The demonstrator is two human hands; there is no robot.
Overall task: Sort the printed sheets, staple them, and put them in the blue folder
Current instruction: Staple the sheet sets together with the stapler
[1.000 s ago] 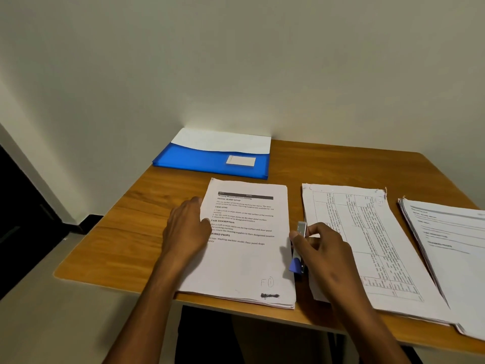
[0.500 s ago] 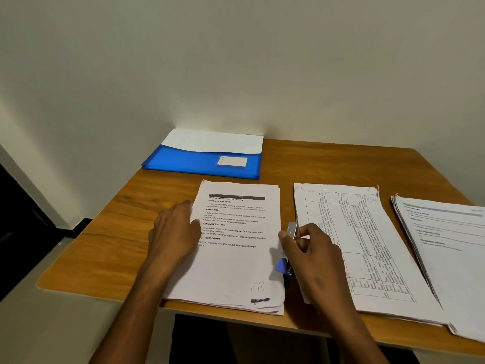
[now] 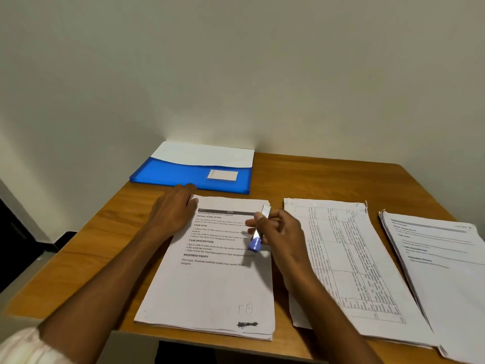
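A stack of printed sheets (image 3: 210,285) lies on the wooden table (image 3: 328,177) in front of me. My left hand (image 3: 173,211) rests flat on its top left corner, fingers reaching toward the blue folder (image 3: 183,174). My right hand (image 3: 278,232) grips a small blue and silver stapler (image 3: 258,232) above the right side of the stack, near its top edge. The folder lies at the back by the wall, with white paper showing out of its top. Two more paper stacks lie to the right: a table-printed stack (image 3: 346,258) and a text stack (image 3: 441,258).
A pale wall stands right behind the table. The table's near edge runs under the stacks, which overhang it slightly. A dark opening and floor lie to the left. Bare wood shows at the back right and along the left side.
My left hand slid up the stack to its top left corner. My right hand lifted the stapler from beside the stack and carried it up over the stack's right side.
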